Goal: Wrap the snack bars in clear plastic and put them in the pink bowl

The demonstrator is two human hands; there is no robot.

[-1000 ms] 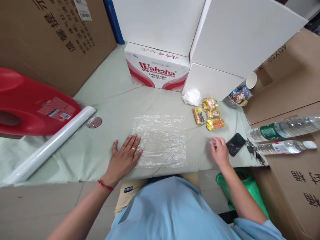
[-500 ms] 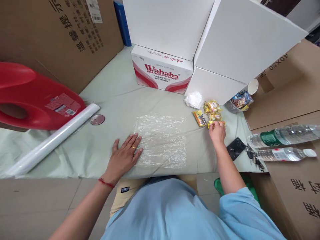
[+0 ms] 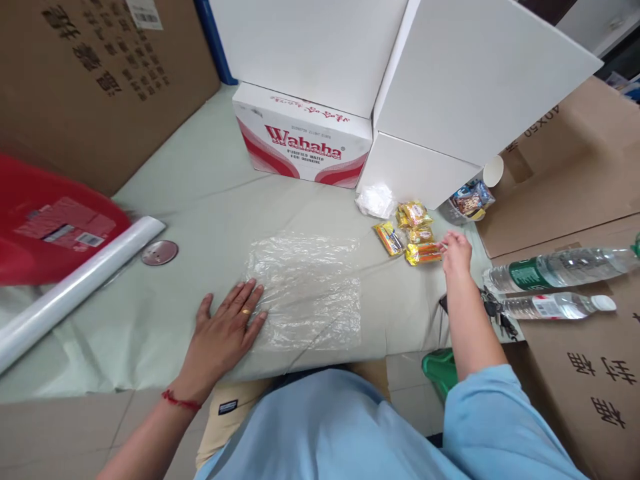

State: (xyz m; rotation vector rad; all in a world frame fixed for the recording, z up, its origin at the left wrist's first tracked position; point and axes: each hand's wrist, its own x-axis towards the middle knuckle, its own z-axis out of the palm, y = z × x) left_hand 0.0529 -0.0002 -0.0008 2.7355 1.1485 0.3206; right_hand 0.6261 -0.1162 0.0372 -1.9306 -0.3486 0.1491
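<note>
My left hand (image 3: 227, 327) lies flat on the cloth, fingers stretched out, with its fingertips at the left edge of a clear plastic sheet (image 3: 305, 293). The sheet is spread out and wrinkled. To the right, my right hand (image 3: 457, 255) has its fingertips drawn together at the right end of a long yellow-and-orange snack packet (image 3: 423, 254). Whether anything is pinched in them does not show. Beside that packet lie another snack packet (image 3: 389, 238), several small gold-wrapped snacks (image 3: 415, 214) and a crumpled white plastic bag (image 3: 376, 201).
A plastic film roll (image 3: 85, 287), a round lid (image 3: 159, 253) and a red jug (image 3: 55, 220) are at left. A Wahaha box (image 3: 305, 140) stands behind. At right are a tub of snacks (image 3: 470, 202), keys (image 3: 497, 313) and two bottles (image 3: 545, 272) (image 3: 555, 305).
My right hand has shifted right, from over the long yellow packet to its right end, uncovering it. My left hand stays flat by the sheet. The whole view has shifted slightly.
</note>
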